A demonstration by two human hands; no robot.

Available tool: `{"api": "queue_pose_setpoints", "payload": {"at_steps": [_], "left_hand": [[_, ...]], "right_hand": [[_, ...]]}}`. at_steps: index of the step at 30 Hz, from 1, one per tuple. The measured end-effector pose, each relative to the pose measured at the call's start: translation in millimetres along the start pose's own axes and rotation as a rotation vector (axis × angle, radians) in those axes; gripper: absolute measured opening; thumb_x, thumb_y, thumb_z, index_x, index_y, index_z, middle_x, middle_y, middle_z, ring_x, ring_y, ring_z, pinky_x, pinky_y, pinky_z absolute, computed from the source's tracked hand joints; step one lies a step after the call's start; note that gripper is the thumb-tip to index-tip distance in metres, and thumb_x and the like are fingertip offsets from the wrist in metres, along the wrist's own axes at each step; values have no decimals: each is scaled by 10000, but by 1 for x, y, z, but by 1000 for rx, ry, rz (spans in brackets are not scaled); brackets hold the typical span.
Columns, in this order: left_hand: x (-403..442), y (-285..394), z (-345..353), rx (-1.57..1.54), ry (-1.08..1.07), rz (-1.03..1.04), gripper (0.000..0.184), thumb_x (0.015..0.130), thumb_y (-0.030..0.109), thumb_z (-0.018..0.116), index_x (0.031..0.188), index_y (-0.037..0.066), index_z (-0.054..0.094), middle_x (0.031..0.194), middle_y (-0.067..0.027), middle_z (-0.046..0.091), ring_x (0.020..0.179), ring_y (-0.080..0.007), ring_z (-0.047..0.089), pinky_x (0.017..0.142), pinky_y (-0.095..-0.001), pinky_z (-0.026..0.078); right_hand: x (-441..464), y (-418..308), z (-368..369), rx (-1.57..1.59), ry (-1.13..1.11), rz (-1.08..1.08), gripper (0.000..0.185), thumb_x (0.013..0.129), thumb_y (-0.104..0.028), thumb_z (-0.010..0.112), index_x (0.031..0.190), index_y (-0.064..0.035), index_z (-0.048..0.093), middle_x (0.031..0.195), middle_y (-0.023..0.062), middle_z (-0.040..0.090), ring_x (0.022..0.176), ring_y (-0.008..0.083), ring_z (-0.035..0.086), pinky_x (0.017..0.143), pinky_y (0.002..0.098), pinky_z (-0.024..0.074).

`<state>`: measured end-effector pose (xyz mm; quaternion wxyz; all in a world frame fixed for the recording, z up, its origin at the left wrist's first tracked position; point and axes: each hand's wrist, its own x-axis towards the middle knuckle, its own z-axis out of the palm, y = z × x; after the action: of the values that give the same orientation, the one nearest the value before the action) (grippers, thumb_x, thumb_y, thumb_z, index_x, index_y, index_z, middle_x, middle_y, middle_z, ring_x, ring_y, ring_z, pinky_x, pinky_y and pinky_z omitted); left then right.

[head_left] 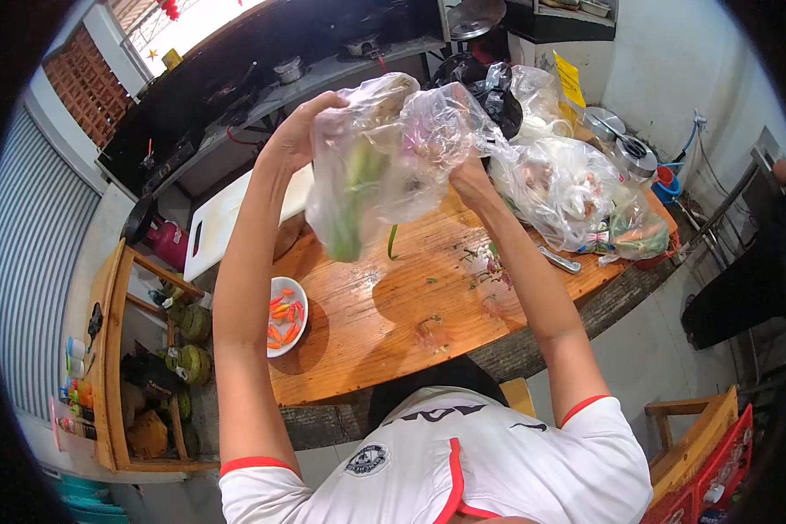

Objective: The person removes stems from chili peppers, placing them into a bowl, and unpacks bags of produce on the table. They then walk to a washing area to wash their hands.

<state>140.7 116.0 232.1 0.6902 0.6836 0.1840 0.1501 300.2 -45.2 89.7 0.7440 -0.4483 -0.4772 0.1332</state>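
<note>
Bag (367, 157) of thin plastic hung above the worktop (367, 349), fingers of the left hand (299, 131) and right hand (470, 181) grasping its opposite sides, and it seemed light, soft and slippery, best held by gathered film.

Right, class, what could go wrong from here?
The bowl of peppers beside the left forearm might get knocked. The clear bag raised in the left hand and right hand could slip or tear, spilling its green contents. The metal tool near the right forearm might get brushed.
</note>
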Motion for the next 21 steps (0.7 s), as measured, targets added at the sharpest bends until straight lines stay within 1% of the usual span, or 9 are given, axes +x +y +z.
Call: {"api": "queue_pose_setpoints", "payload": {"at_steps": [5,10,12,14,16,18,19,20,21], "left_hand": [[6,0,1,266,-61,164,369,946,318,594,1131,-1,612,935,-13,639,852,-84,596,764,-262,505],[0,4,20,89,38,325,287,965,302,566,1094,53,623,959,12,627,873,-78,583,797,-248,480],[2,3,20,155,41,367,270,968,296,556,1078,60,625,966,10,618,881,-80,570,794,-243,465],[13,-3,11,328,2,398,265,968,295,548,1055,57,626,969,1,610,883,-89,555,789,-247,448],[12,-7,15,518,55,590,264,960,289,546,1044,54,632,958,-7,609,880,-108,534,787,-260,426],[9,-2,21,491,151,599,273,956,285,543,1031,40,637,955,-22,605,887,-116,529,815,-281,421],[20,-5,4,700,138,756,273,968,248,508,1094,34,620,1021,-44,602,928,-146,561,828,-296,460],[25,-5,4,335,159,624,269,985,238,473,1088,39,622,1009,-42,596,915,-142,568,806,-299,475],[24,-2,2,329,152,631,289,998,251,456,1105,30,609,1018,-46,595,920,-137,572,819,-294,473]], "right_hand": [[7,-4,-2,-23,-33,60,978,796,-191,791,1506,-92,126,1323,109,466,1152,165,500,909,296,467],[9,0,11,116,109,-93,706,793,-255,794,1330,2,416,1202,98,546,1083,188,534,941,335,445],[10,0,17,109,203,-135,663,808,-245,779,1313,12,435,1197,106,554,1080,193,538,943,342,445],[22,15,20,178,112,-33,676,818,-238,760,1337,16,409,1230,134,544,1105,224,531,963,362,433],[24,9,20,-74,177,-18,685,830,-202,735,1363,15,364,1185,128,565,1034,207,566,921,347,467],[28,2,23,-296,217,35,733,830,-192,724,1402,13,315,1158,131,580,1011,203,581,908,342,479],[32,-1,23,-354,236,-22,764,822,-198,722,1417,15,292,1178,136,577,1033,211,572,930,348,463],[32,-9,27,-395,244,-121,796,815,-205,720,1432,17,269,1198,141,575,1054,218,563,952,354,446],[31,-17,29,-422,246,-201,828,807,-211,718,1447,18,246,1218,146,573,1076,226,554,974,360,430]]}}
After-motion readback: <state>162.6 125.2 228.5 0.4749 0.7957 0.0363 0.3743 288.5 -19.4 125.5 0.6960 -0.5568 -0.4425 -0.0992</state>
